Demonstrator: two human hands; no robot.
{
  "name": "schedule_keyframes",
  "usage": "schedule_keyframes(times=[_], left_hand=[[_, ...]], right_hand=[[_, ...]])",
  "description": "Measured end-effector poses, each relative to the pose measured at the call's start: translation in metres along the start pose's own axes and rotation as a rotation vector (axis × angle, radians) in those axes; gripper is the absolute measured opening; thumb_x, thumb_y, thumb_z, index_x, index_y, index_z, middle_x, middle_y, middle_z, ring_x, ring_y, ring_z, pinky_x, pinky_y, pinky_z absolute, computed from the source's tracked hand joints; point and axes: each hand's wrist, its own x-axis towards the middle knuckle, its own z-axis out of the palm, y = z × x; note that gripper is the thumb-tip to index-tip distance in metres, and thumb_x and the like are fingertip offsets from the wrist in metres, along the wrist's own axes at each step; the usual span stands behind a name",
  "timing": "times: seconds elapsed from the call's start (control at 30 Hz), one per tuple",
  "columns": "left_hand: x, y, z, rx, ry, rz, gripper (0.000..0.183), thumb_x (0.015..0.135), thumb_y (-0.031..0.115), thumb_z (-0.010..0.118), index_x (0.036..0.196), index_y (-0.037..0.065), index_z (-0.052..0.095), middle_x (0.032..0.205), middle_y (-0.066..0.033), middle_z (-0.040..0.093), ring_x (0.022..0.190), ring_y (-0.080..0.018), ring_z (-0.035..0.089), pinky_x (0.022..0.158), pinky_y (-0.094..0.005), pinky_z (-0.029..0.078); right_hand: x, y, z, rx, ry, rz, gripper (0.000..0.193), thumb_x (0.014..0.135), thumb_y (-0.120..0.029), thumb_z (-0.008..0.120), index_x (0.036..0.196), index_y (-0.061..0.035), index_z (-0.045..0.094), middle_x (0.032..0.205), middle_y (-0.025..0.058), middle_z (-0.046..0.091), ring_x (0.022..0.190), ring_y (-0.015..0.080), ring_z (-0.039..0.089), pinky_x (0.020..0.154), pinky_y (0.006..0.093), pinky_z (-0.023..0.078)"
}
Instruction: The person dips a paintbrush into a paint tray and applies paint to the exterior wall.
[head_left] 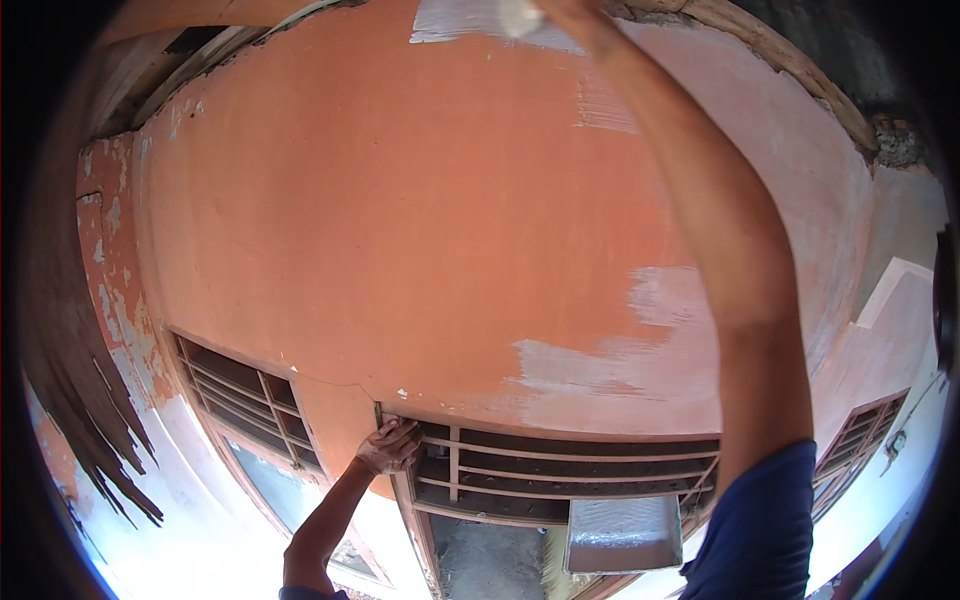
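My right arm reaches up across the orange wall [430,200] to the top edge of the view. There my right hand [572,8] is closed on what looks like a paintbrush [520,18], whitened and blurred; part of the hand is cut off. The tool is against a patch of fresh white paint [455,22]. Lower down, my left hand [392,446] grips the wooden frame [402,490] at the upper left corner of a barred vent opening. A paint tray [625,525] with white paint in it sits below the vent bars.
Pale paint with ragged edges covers the wall's right side. The barred vent [570,465] runs below the wall, and another barred window [245,395] stands at left. Splintered dark boards [85,400] hang at far left. A rough beam [790,65] borders the upper right.
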Motion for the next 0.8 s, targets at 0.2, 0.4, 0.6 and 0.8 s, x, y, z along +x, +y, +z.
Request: schedule_keyframes(times=[0.2, 0.4, 0.6, 0.8], left_hand=[[0.000, 0.001, 0.001, 0.018, -0.004, 0.002, 0.034, 0.073, 0.034, 0.051, 0.100, 0.015, 0.060, 0.109, -0.0002, 0.059, 0.118, -0.0129, 0.043, 0.109, -0.0403, 0.013], [0.000, 0.001, 0.000, 0.017, 0.000, -0.002, 0.034, 0.075, 0.033, 0.050, 0.102, 0.015, 0.059, 0.111, -0.0008, 0.058, 0.119, -0.0135, 0.043, 0.109, -0.0405, 0.012], [-0.006, 0.000, 0.005, -0.023, -0.012, 0.007, 0.035, 0.077, 0.033, 0.049, 0.105, 0.014, 0.058, 0.114, -0.0025, 0.056, 0.120, -0.0151, 0.042, 0.108, -0.0410, 0.012], [-0.006, 0.001, 0.006, -0.013, -0.003, 0.011, 0.035, 0.077, 0.032, 0.048, 0.106, 0.013, 0.058, 0.115, -0.0033, 0.055, 0.121, -0.0156, 0.041, 0.108, -0.0416, 0.012]], right_hand=[[0.007, 0.013, -0.034, 0.172, 0.014, 0.156, 0.017, 0.071, -0.009, 0.066, 0.072, 0.0064, 0.060, 0.071, 0.0218, 0.062, 0.068, 0.0288, 0.064, 0.059, 0.0386, 0.049], [0.009, 0.001, -0.002, 0.133, 0.075, 0.157, 0.017, 0.071, -0.008, 0.066, 0.081, 0.0050, 0.062, 0.079, 0.0219, 0.063, 0.070, 0.0319, 0.063, 0.064, 0.0391, 0.050], [0.029, 0.004, -0.025, 0.145, -0.117, -0.088, 0.018, 0.069, -0.008, 0.065, 0.083, 0.0035, 0.063, 0.079, 0.0222, 0.063, 0.077, 0.0317, 0.063, 0.069, 0.0397, 0.049], [0.023, -0.032, -0.017, 0.221, -0.324, -0.518, 0.023, 0.076, -0.022, 0.059, 0.083, -0.0004, 0.060, 0.077, 0.0177, 0.062, 0.071, 0.0312, 0.062, 0.066, 0.0399, 0.047]])
